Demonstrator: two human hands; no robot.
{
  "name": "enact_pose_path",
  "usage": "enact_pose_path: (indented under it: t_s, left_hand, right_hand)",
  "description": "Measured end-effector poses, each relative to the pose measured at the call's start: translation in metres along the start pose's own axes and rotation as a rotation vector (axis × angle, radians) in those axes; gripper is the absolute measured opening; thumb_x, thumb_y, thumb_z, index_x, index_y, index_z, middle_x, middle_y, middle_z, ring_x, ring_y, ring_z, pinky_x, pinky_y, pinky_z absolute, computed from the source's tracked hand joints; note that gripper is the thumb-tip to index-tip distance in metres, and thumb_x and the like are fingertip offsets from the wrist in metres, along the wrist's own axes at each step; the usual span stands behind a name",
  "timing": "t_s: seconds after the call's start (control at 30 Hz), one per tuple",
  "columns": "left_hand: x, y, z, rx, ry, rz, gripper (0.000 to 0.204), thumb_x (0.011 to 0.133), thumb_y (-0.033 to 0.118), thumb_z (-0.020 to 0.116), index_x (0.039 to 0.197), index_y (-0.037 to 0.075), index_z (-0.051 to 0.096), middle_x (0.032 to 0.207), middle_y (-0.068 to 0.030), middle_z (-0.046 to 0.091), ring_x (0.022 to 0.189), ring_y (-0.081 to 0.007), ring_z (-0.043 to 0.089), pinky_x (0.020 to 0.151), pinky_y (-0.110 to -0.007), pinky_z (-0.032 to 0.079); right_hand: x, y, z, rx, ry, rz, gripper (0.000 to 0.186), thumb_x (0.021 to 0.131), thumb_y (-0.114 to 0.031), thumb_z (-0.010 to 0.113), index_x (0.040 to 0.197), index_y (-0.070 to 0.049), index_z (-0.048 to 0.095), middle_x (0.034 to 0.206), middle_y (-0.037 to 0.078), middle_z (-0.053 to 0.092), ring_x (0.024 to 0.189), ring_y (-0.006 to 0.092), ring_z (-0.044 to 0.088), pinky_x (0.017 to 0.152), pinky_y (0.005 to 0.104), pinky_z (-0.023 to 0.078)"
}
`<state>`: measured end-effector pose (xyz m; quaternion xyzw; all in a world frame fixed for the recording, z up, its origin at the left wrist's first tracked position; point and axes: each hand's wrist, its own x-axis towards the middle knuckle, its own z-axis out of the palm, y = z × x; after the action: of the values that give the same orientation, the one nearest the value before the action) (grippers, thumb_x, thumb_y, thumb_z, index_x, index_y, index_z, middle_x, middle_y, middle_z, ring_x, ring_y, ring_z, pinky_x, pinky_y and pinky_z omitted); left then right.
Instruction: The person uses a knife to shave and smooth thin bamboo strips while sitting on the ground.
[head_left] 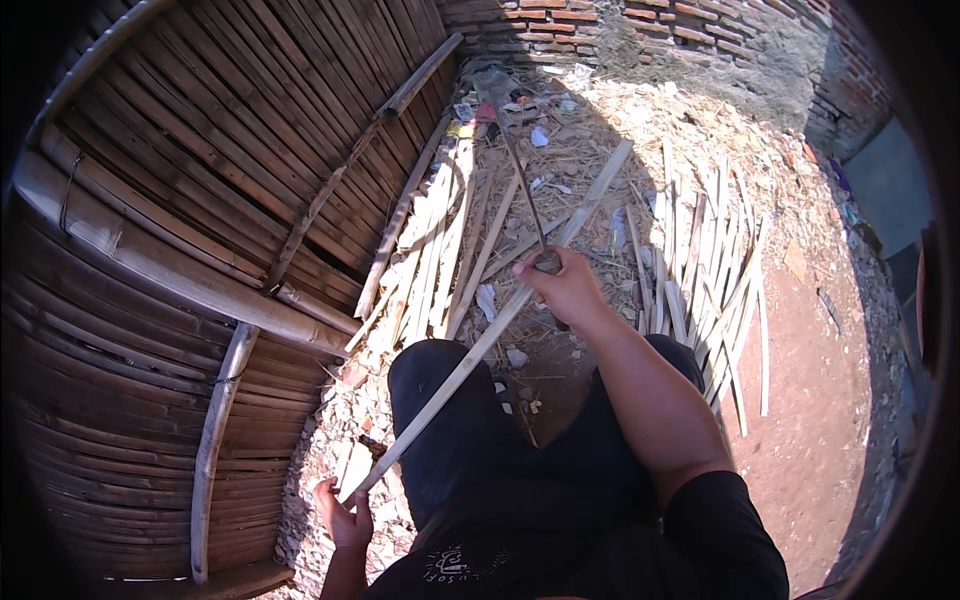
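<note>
A long, pale bamboo strip [450, 385] slants across my lap, from low on the left up to the far right. Its near end lies in the fingers of my left hand [345, 515], beside my left thigh. My right hand [570, 290] is closed round the wooden handle of a long knife [517, 165]. The narrow dark blade points away from me, its far end blending into the shaded ground. The strip passes right by my right hand; whether the knife touches it, I cannot tell.
A slatted bamboo wall [180, 170] rises close on my left. Split strips lie in piles to the right [715, 270] and left [440, 240] of my knees. Shavings and litter [590, 110] cover the ground toward a brick wall [690, 35].
</note>
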<state>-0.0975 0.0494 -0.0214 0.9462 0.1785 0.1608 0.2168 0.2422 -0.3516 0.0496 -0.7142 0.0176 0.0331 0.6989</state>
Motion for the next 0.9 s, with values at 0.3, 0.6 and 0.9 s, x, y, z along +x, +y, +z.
enact_pose_path:
  t_s: [0.3, 0.6, 0.9]
  left_hand:
    - [-0.148, -0.090, 0.041, -0.088, -0.945, -0.898, 0.037, 0.091, 0.025, 0.075, 0.117, -0.001, 0.066, 0.112, -0.0187, 0.068, 0.104, -0.0278, 0.067, 0.092, -0.039, 0.053]
    - [-0.103, -0.029, 0.057, -0.147, -0.819, -0.782, 0.035, 0.093, 0.026, 0.073, 0.114, 0.000, 0.067, 0.108, -0.0177, 0.069, 0.100, -0.0267, 0.069, 0.089, -0.039, 0.054]
    - [-0.060, 0.025, 0.087, -0.248, -0.777, -0.570, 0.033, 0.094, 0.027, 0.072, 0.112, 0.000, 0.068, 0.105, -0.0167, 0.070, 0.095, -0.0256, 0.070, 0.086, -0.038, 0.055]
  right_hand:
    - [0.020, 0.002, 0.012, -0.148, 0.017, -0.039, 0.038, 0.087, -0.034, 0.082, 0.100, 0.000, 0.072, 0.078, 0.011, 0.073, 0.073, 0.0192, 0.071, 0.071, 0.0354, 0.053]
    - [0.034, 0.009, 0.000, -0.181, -0.036, -0.016, 0.040, 0.086, -0.035, 0.081, 0.099, 0.001, 0.072, 0.078, 0.013, 0.072, 0.074, 0.0227, 0.072, 0.071, 0.0374, 0.054]
    - [-0.004, -0.011, -0.029, -0.093, -0.022, 0.048, 0.033, 0.087, -0.030, 0.081, 0.098, -0.001, 0.072, 0.079, 0.009, 0.073, 0.076, 0.0184, 0.071, 0.073, 0.0353, 0.054]
